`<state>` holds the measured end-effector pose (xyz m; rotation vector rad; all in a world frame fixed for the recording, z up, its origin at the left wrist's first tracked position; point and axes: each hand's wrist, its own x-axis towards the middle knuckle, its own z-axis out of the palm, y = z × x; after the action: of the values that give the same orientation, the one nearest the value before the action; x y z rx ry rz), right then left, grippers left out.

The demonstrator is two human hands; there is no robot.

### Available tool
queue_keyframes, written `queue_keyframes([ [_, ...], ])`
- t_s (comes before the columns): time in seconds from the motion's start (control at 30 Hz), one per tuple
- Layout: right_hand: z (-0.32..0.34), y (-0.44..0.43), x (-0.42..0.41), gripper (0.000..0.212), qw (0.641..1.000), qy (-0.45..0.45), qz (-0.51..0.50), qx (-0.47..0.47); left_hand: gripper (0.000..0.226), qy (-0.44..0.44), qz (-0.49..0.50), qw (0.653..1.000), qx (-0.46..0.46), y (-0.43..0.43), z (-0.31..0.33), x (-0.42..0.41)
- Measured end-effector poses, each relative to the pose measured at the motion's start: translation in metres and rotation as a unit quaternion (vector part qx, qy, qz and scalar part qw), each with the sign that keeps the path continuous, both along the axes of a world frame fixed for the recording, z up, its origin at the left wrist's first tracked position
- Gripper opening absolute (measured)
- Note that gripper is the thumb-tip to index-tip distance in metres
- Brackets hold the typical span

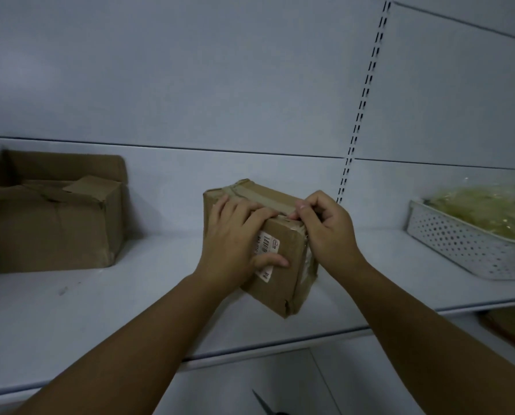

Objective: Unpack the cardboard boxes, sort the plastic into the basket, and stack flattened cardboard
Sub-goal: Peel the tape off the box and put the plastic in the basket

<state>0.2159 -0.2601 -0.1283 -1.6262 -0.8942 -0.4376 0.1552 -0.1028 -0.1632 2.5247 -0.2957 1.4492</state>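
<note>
A small taped cardboard box [283, 259] with a white barcode label stands tilted on the white shelf [130, 310] in the middle of the view. My left hand [235, 241] presses flat against its left and front side, thumb across the label. At the box's top right edge, the fingers of my right hand [325, 229] pinch the brown tape [268, 196]. A white perforated basket [465, 244] at the right holds crumpled clear-yellowish plastic [483, 208].
A larger cardboard box [49, 217] with loosely folded flaps sits at the left of the shelf. A slotted upright [361, 112] runs up the back wall. Scissor tips [265, 402] show at the bottom edge. Something brown [513, 327] lies on a lower shelf at right.
</note>
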Motion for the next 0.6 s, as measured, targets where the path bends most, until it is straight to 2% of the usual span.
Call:
queue_keyframes([
  [0.1, 0.004, -0.004, -0.001, 0.022, 0.999, -0.014, -0.003, -0.036, 0.068, -0.011, -0.004, 1.000, -0.001, 0.001, 0.002, 0.000],
  [0.2, 0.009, -0.013, -0.004, 0.025, 0.990, -0.076, -0.029, -0.117, 0.068, -0.012, 0.005, 1.000, 0.012, 0.000, 0.005, -0.002],
  [0.27, 0.008, -0.021, -0.011, 0.034, 0.976, -0.142, -0.053, -0.155, 0.066, -0.006, 0.012, 1.000, 0.021, 0.000, 0.007, -0.003],
  [0.37, -0.002, -0.030, -0.024, 0.047, 0.917, -0.321, -0.056, -0.231, 0.064, 0.003, 0.019, 0.999, 0.025, -0.001, 0.011, -0.002],
  [0.43, -0.009, -0.031, -0.022, 0.049, 0.870, -0.388, -0.068, -0.296, 0.061, 0.007, 0.013, 1.000, 0.020, -0.002, 0.013, -0.002],
  [0.5, -0.010, -0.030, -0.016, 0.052, 0.861, -0.379, -0.101, -0.324, 0.053, 0.018, 0.003, 1.000, 0.006, -0.003, 0.018, -0.002],
  [0.6, -0.014, -0.023, -0.014, 0.040, 0.878, -0.364, -0.129, -0.284, 0.050, 0.033, -0.001, 0.999, -0.006, 0.001, 0.022, -0.001],
])
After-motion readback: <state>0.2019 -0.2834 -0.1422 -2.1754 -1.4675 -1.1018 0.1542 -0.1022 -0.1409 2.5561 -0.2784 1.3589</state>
